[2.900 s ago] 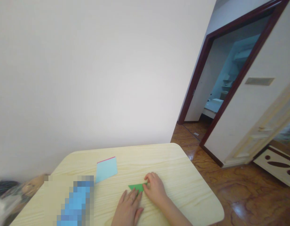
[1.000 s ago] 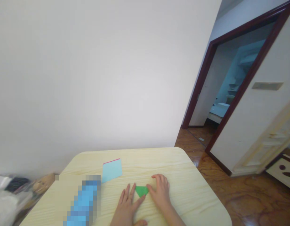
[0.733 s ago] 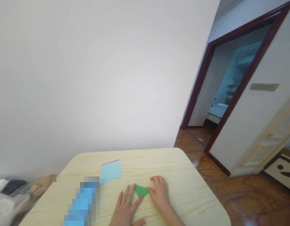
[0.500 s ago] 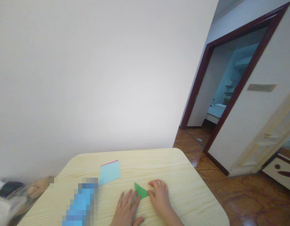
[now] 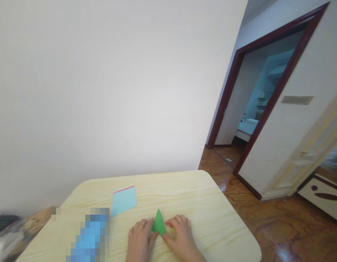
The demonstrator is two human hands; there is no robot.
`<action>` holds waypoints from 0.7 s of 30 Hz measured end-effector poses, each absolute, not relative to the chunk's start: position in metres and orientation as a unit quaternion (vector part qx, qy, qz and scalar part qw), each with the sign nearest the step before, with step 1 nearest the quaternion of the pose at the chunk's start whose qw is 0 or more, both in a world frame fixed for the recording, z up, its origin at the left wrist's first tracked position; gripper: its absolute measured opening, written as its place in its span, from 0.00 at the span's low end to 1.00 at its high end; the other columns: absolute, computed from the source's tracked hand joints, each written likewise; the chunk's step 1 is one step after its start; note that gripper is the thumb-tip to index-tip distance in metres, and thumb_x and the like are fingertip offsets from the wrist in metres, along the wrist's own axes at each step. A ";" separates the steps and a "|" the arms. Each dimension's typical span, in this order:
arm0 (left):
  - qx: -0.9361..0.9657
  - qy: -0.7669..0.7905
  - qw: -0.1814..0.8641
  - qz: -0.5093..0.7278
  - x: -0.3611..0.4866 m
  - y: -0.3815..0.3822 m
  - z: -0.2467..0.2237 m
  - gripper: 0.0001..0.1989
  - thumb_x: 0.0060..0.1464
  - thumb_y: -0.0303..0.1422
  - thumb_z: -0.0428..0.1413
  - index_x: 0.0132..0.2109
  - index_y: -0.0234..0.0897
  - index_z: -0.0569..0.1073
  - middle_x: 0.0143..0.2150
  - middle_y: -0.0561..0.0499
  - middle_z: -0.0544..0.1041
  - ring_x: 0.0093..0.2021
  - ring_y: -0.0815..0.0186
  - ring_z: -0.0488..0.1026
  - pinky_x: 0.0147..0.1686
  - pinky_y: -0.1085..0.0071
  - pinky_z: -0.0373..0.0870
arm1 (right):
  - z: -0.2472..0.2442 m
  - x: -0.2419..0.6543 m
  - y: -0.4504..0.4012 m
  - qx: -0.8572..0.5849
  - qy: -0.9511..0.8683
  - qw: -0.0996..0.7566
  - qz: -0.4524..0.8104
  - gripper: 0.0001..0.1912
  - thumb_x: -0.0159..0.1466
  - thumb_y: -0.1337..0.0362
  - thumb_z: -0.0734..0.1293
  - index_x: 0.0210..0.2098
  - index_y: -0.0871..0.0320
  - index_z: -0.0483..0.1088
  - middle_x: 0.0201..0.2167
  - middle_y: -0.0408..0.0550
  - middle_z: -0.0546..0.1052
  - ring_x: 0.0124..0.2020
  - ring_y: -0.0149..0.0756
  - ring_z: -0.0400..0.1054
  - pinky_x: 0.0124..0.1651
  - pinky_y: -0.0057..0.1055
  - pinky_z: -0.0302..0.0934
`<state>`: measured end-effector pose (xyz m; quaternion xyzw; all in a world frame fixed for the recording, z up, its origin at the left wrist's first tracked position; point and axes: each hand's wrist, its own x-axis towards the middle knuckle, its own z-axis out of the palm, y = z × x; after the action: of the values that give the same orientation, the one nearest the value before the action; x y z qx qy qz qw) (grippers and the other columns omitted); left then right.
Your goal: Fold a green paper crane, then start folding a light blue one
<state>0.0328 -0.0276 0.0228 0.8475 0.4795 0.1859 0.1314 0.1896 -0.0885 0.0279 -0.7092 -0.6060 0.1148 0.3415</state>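
Note:
A small green paper triangle (image 5: 159,222) points away from me near the table's front, between my two hands. My left hand (image 5: 140,238) has its thumb and index finger closed on the triangle's left side and lower edge. At the triangle's lower right corner is the thumb of my right hand (image 5: 181,234); its index finger is apart from the thumb, the other fingers curled beside it. That thumb touches the paper. Further back to the left, a light blue sheet (image 5: 124,201) with a pink top edge lies flat.
The pale wooden table (image 5: 212,211) stands against a white wall. A pixelated blue object (image 5: 90,236) is at its left. Bags and other items lie beyond the left edge; a dark-framed doorway (image 5: 236,76) stands at the right.
The green triangle has turned so its tip points away from me. My left hand's fingers have drawn in around its left side. The view has shifted slightly.

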 end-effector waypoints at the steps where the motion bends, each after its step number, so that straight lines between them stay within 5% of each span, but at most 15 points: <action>1: 0.846 0.480 0.138 0.189 0.033 -0.028 0.024 0.16 0.50 0.30 0.53 0.48 0.41 0.71 0.42 0.48 0.75 0.45 0.60 0.70 0.43 0.64 0.59 | 0.028 0.188 -0.087 -0.707 -0.607 0.343 0.117 0.13 0.49 0.65 0.71 0.34 0.51 0.70 0.32 0.43 0.71 0.39 0.39 0.62 0.45 0.33 0.48; 21: 0.837 0.413 0.215 0.288 0.026 -0.024 0.021 0.05 0.53 0.31 0.51 0.33 0.40 0.72 0.33 0.50 0.78 0.37 0.60 0.73 0.38 0.63 0.66 | 0.038 0.180 -0.078 -0.679 -0.632 0.366 0.076 0.12 0.51 0.75 0.65 0.32 0.54 0.65 0.33 0.42 0.69 0.40 0.38 0.60 0.49 0.34 0.47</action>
<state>0.0255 -0.0235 0.0212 0.8365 0.4135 0.2881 0.2151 0.1805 -0.0775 0.0376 -0.6791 -0.6319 0.0762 0.3656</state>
